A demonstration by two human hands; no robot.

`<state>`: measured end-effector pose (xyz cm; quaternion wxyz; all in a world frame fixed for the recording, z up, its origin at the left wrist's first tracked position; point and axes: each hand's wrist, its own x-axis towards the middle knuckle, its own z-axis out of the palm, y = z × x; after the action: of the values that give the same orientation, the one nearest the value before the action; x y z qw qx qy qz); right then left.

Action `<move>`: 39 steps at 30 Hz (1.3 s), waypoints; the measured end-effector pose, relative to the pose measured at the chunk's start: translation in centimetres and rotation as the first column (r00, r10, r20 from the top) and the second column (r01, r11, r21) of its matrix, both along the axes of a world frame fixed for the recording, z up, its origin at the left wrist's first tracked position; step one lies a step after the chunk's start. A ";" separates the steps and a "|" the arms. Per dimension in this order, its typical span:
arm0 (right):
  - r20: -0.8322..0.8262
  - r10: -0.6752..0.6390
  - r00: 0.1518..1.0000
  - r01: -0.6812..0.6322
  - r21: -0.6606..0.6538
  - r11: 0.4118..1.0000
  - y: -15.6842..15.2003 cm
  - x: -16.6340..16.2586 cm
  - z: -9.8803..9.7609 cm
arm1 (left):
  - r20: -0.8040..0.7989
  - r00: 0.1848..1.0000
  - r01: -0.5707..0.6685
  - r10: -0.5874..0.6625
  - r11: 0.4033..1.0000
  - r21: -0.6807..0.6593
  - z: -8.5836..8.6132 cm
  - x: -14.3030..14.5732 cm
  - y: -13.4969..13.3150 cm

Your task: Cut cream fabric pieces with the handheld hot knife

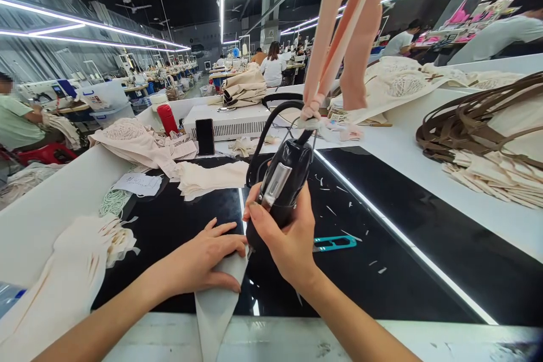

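My right hand [292,232] is wrapped round a black handheld electric cutter [280,181], held tilted over the dark tabletop. A cord and pink fabric straps [335,39] run up from the cutter's top. My left hand [207,257] lies with fingers spread on a pale fabric piece [218,305], pressing it to the glossy black surface [360,288]. The fabric hangs over the near table edge. The cutter's lower end is beside the fabric's right edge, near my left fingertips; its blade is mostly hidden. Teal thread snips [335,244] lie right of my right hand.
Stacked cream fabric pieces [212,177] lie ahead, and more pale pieces [63,288] at left. A phone [205,137] leans against a white box [237,121]. A red bottle [167,119] stands behind. Brown straps [479,107] pile at right. Small scraps dot the black surface.
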<state>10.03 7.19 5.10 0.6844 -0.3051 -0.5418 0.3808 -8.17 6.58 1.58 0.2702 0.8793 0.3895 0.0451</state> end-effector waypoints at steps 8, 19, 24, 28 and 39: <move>-0.013 0.030 0.999 -0.030 0.015 0.999 -0.3 0.0 0.0 | 0.006 1.000 0.009 -0.009 1.000 -0.008 -0.2 -0.1 0.2; -0.034 0.060 0.998 -0.060 0.011 0.998 -1.0 -0.1 -0.3 | 0.035 0.999 0.004 -0.004 1.000 -0.016 -0.3 -0.3 0.3; -0.021 0.066 0.998 -0.065 0.010 0.998 -1.5 -0.1 -0.6 | 0.047 0.999 0.004 -0.003 1.000 -0.017 -0.2 -0.2 0.3; -0.023 0.059 0.998 -0.059 0.000 0.998 -1.6 0.1 -0.6 | 0.071 0.997 0.012 -0.012 1.000 -0.001 -0.4 -0.3 0.4; -0.054 0.098 0.994 -0.098 0.008 0.995 -1.8 -0.3 -0.9 | 0.075 0.997 0.013 -0.013 1.000 0.004 -0.6 -0.4 0.3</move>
<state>9.70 5.35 4.19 0.6802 -0.2659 -0.5383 0.4206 -8.61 6.92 0.98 0.2834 0.8800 0.3733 0.0770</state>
